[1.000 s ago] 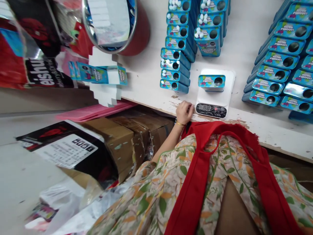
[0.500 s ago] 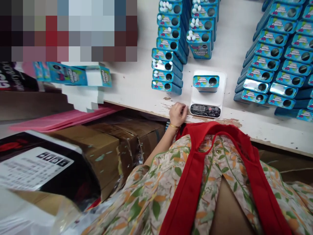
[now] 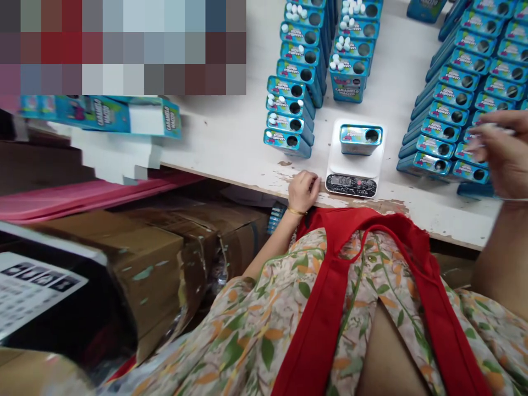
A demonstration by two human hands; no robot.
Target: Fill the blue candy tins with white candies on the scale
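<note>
My left hand (image 3: 303, 191) rests loosely curled on the table's front edge, just left of a small white kitchen scale (image 3: 335, 159); nothing shows in its fingers. On the scale stands a blue candy tin (image 3: 360, 144) with a round dark opening in its top, and the scale's display is lit. At the right edge my right hand (image 3: 505, 157) is raised over the rows of tins, thumb and fingers drawn together. Small white candies (image 3: 495, 128) show between its fingertips, slightly blurred.
Blue tins (image 3: 289, 140) with white candies on their lids line up left of the scale, others (image 3: 348, 88) behind it. More tins (image 3: 431, 163) fill the right side. An open blue carton (image 3: 154, 118) lies at left; cardboard boxes (image 3: 157, 264) stand below the table.
My right hand has come into view from the right, with white candies in its fingers. The view has shifted a little; my left hand and the tin on the scale stay put.
</note>
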